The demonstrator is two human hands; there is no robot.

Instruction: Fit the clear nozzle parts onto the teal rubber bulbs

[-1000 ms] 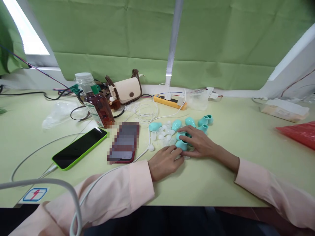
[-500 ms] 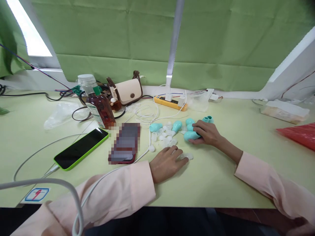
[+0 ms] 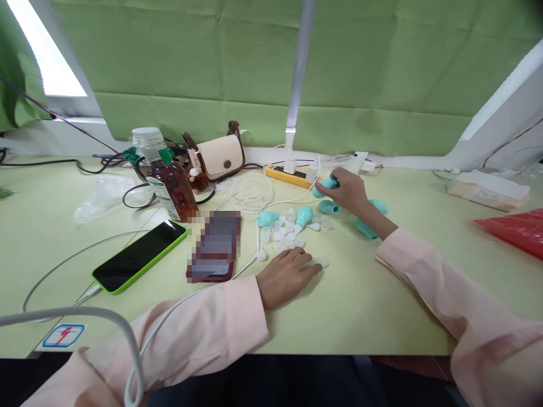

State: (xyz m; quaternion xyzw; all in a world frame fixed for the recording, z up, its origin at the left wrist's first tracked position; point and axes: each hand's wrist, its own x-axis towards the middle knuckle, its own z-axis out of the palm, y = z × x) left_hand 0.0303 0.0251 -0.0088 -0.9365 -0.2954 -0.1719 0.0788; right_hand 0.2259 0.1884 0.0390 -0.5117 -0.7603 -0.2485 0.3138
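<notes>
My right hand (image 3: 348,192) is closed around a glossy teal bulb-shaped piece (image 3: 323,187), held near the back of the group. Another teal bulb, its open neck facing right, lies just below it. Two more teal bulbs (image 3: 365,228) are to the right, partly hidden behind my right wrist. On the left are a teal bulb (image 3: 267,219) and one with a whitish tip (image 3: 304,216), beside a pile of small translucent white pieces (image 3: 288,233). My left hand (image 3: 288,277) rests palm down with fingers spread, its fingertips at some translucent pieces (image 3: 322,262).
A red-cased phone (image 3: 214,246) and a green-cased phone (image 3: 139,257) lie to the left. Behind them stand a brown bottle (image 3: 173,189) and a cream handbag (image 3: 220,158). A yellow power strip (image 3: 288,176) sits at the back. White cables cross the table; red plastic (image 3: 517,229) lies right.
My right hand has moved back and slightly left, lifting one teal bulb. The other bulbs that were near it now lie spread apart, two further right. My left hand has barely moved.
</notes>
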